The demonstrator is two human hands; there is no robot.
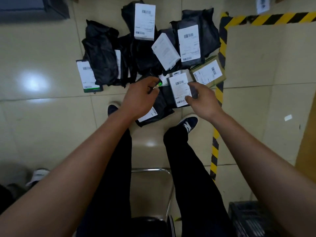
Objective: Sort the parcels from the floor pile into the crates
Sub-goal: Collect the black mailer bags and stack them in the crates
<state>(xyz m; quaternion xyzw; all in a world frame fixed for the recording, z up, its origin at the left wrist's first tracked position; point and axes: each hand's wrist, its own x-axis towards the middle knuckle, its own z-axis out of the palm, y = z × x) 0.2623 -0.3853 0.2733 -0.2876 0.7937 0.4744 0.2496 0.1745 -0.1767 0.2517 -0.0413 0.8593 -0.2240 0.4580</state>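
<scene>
A pile of black plastic parcels (pixel 100 53) with white barcode labels lies on the tiled floor ahead of my feet. The nearest labelled black parcel (pixel 179 90) sits at the front of the pile. My right hand (pixel 203 100) hovers at its right edge, thumb and fingers spread around that edge without a clear grip. My left hand (pixel 142 96) pinches a small dark pen-like thing with a green tip (pixel 159 85), just left of that parcel. A brown cardboard parcel (pixel 207 74) and a white box (pixel 165 51) lie in the pile too.
Yellow-black hazard tape (pixel 220 57) runs along the right of the pile. A dark crate (pixel 248 219) stands at the bottom right, and a grey-blue crate (pixel 34 7) at the top left. A metal chair frame (pixel 153 170) is between my legs. Another person's white shoe (pixel 38 175) is at the lower left.
</scene>
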